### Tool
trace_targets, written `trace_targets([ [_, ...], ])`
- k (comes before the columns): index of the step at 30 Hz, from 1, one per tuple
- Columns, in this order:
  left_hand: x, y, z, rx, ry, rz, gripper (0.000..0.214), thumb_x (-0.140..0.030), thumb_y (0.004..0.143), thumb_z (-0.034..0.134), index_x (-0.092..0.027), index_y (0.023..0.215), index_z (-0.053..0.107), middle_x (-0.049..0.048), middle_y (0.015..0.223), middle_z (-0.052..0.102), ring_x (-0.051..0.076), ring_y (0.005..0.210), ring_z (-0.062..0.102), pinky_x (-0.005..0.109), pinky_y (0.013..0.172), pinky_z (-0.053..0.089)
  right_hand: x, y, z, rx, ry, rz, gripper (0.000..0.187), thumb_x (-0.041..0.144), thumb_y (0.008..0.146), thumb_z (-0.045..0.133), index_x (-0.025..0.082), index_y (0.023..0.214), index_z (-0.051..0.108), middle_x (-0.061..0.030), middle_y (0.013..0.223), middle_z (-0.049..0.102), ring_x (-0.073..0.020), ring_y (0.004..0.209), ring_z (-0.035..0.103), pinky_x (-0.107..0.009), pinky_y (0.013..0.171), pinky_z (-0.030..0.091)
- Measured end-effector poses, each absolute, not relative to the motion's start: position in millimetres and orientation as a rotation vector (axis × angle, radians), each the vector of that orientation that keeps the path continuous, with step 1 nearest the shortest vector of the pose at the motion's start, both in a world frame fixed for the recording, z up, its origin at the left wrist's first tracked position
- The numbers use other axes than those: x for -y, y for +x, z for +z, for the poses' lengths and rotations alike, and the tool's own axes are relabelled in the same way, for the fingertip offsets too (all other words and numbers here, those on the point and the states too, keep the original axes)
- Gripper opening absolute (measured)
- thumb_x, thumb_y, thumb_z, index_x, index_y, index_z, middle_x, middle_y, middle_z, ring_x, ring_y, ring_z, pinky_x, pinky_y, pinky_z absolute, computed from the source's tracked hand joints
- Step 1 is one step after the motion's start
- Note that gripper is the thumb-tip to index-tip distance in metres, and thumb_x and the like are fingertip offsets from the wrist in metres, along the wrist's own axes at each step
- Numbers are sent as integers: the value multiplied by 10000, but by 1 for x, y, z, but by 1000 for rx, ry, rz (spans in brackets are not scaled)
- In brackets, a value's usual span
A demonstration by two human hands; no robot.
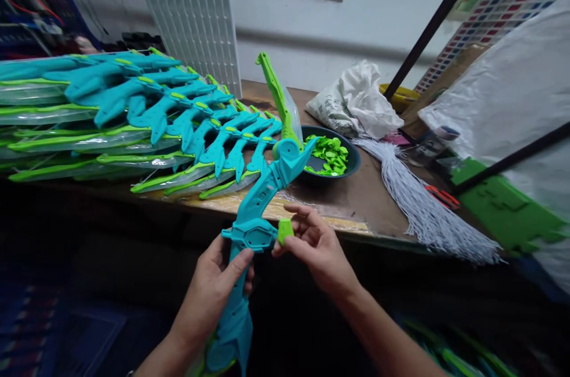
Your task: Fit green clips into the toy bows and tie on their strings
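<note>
Left hand [222,273] wraps turquoise curved plastic bow [255,205]; right hand [323,252] pinches lime-green faceted plastic piece [285,230] beside it. I judge fitting underway; next, align with bow's hexagonal recess [259,238].

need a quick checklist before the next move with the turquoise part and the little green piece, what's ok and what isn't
1. Left grip wrapped around the turquoise part: ok.
2. Right grip has the green piece between thumb and fingers: ok.
3. Hexagonal recess uncovered and facing the camera: ok.
4. Green piece seated in the recess: not ok, it is held beside it.
5. Underside of the green piece undamaged: cannot tell, hidden.
6. More green bits available in the dark bowl: ok.
</note>
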State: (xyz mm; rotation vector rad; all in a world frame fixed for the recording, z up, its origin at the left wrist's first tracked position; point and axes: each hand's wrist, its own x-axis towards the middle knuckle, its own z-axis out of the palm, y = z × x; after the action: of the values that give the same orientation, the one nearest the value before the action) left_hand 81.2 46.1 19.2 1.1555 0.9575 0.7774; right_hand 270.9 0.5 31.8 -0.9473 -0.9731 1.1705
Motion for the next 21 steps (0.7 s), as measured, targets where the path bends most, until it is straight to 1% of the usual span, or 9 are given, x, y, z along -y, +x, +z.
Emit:
trace_targets([
  [2, -43, 84, 20, -971, 1148, 782, 441, -527, 816, 766, -163, 1019, 623, -2, 688, 650, 123, 566, 594, 205, 516, 518, 10, 264, 32, 976, -963, 1142, 392, 345, 859, 765, 211, 1193, 610, -15, 856, 722, -152, 765, 712, -301, 771, 576],
  [5, -40, 86, 21, -987, 1135, 780, 452, -522, 809, 774, -163, 1037, 622, -1, 690, 654, 128, 576, 599, 206, 517, 526, 19, 261, 34, 980, -1034, 1064, 231, 332, 858, 765, 207, 1027, 669, -10, 866, 705, -135, 775, 673, -262, 746, 549],
  [7, -38, 87, 20, -990, 1143, 784, 436, -513, 822, 765, -162, 1036, 620, -3, 682, 652, 123, 569, 594, 194, 504, 511, 22, 262, 35, 976, -1089, 1001, 187, 327, 849, 773, 201, 943, 671, -2, 841, 690, -129, 764, 653, -247, 731, 537],
  [10, -34, 90, 19, -993, 1161, 789, 415, -502, 837, 754, -162, 1032, 618, 0, 676, 655, 122, 557, 593, 196, 498, 506, 25, 261, 35, 928, -1123, 912, 165, 310, 838, 785, 203, 895, 673, -3, 859, 690, -127, 777, 648, -236, 730, 543],
  [12, -31, 92, 17, -990, 1164, 793, 404, -498, 847, 746, -163, 1031, 616, 3, 684, 659, 126, 560, 598, 211, 513, 520, 26, 257, 35, 855, -1095, 864, 157, 291, 832, 790, 218, 914, 678, 4, 892, 685, -113, 743, 641, -212, 676, 548],
  [14, -30, 94, 15, -981, 1167, 802, 390, -490, 853, 744, -162, 1022, 617, 12, 708, 670, 132, 584, 609, 227, 541, 541, 27, 250, 34, 786, -1054, 837, 185, 284, 840, 779, 244, 995, 687, 10, 920, 682, -107, 699, 647, -209, 625, 562],
  [16, -29, 95, 13, -952, 1169, 813, 377, -476, 860, 743, -160, 1029, 624, 22, 748, 682, 143, 631, 625, 245, 587, 562, 29, 243, 32, 779, -1044, 841, 194, 284, 873, 746, 259, 1059, 695, 9, 892, 698, -123, 684, 675, -238, 634, 589],
  [18, -28, 95, 13, -922, 1161, 818, 376, -460, 863, 746, -160, 1058, 632, 30, 792, 689, 152, 671, 634, 256, 617, 571, 30, 237, 29, 840, -1086, 824, 152, 272, 905, 713, 263, 1057, 715, 9, 830, 708, -131, 663, 682, -249, 632, 590],
  [21, -26, 95, 15, -896, 1117, 802, 387, -449, 856, 755, -167, 1093, 636, 34, 836, 686, 152, 667, 627, 259, 598, 565, 31, 233, 23, 1029, -1201, 599, 148, 231, 928, 691, 280, 1061, 730, 4, 845, 713, -133, 674, 666, -252, 631, 569],
])
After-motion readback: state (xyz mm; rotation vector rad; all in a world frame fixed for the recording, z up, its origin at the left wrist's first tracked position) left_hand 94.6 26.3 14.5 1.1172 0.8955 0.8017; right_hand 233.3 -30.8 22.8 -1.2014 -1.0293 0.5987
